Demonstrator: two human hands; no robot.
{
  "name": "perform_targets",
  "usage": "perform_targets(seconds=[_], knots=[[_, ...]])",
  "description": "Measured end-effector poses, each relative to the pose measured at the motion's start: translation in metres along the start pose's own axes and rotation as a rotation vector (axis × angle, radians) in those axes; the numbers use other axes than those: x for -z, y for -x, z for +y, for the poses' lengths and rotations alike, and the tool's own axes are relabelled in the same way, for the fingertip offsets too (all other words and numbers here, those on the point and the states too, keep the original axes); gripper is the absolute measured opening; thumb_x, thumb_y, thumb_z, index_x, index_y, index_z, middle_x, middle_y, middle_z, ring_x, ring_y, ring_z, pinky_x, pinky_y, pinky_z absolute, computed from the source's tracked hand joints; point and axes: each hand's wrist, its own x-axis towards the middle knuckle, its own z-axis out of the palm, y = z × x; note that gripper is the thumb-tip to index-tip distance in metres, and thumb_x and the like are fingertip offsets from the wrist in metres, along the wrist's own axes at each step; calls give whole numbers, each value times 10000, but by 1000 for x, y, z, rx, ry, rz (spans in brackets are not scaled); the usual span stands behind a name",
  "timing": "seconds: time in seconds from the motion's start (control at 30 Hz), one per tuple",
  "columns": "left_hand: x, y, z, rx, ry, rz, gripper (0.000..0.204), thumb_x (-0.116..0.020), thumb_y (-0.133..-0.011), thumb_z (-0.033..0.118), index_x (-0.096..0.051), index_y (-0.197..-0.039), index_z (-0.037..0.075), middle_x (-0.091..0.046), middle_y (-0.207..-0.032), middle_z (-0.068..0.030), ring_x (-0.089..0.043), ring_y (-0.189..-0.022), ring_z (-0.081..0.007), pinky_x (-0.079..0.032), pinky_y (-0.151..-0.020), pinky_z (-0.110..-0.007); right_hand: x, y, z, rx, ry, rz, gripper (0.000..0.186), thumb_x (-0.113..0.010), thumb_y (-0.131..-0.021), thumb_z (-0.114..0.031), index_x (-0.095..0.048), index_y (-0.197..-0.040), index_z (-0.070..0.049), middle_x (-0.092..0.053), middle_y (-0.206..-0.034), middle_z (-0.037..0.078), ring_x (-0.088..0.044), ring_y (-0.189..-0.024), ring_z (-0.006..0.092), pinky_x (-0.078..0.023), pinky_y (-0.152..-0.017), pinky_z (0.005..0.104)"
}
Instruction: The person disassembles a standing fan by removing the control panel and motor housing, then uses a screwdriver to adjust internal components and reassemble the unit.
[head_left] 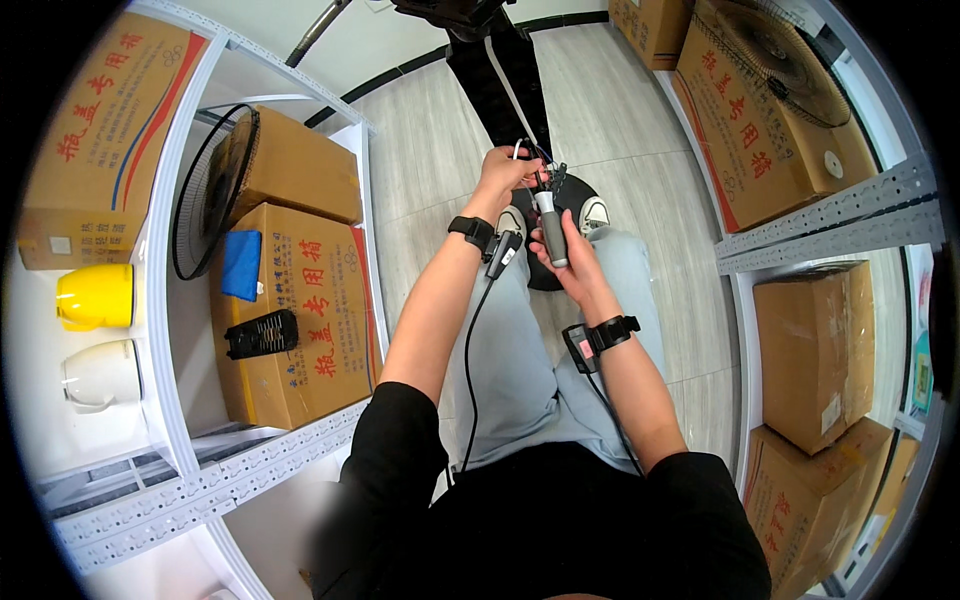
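My right hand is wrapped round a grey-handled tool, which looks like a screwdriver; its shaft end is lost among dark parts. Above it, my left hand pinches at a cluster of thin wires and small dark pieces; exactly what lies between its fingers is too small to tell. Both hands work close together at the lower end of a black stand. Under them a round black base shows on the floor between my shoes.
Metal shelving on the left holds cardboard boxes, a black fan grille, a blue cloth, a black slotted part, a yellow housing and a white housing. Another fan grille lies on boxes at right. Cables hang from wrist-worn devices.
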Motion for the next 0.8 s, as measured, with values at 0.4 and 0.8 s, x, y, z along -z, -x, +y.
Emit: perform_targets(seconds=[0.4,0.8], knots=[[-3,5,3,-40,-57,1,329,-695,-831,20,-507,-1094,-41,-670,-872,-138,-693,-735,-207,-565,-607,-282,-6,2,7,145,331,121,376,-549,-968,-426,-573,-1122,-84,-653,-893,27,-620,-677,83,-455,-539,212],[-7,5,1,-28,-53,10,309,-708,-830,39,-517,-1070,2,-676,-889,-134,-695,-750,-204,-544,-603,-243,-1,0,11,202,385,138,385,-557,-967,-402,-565,-1174,-77,-667,-908,33,-614,-669,84,-443,-513,202]])
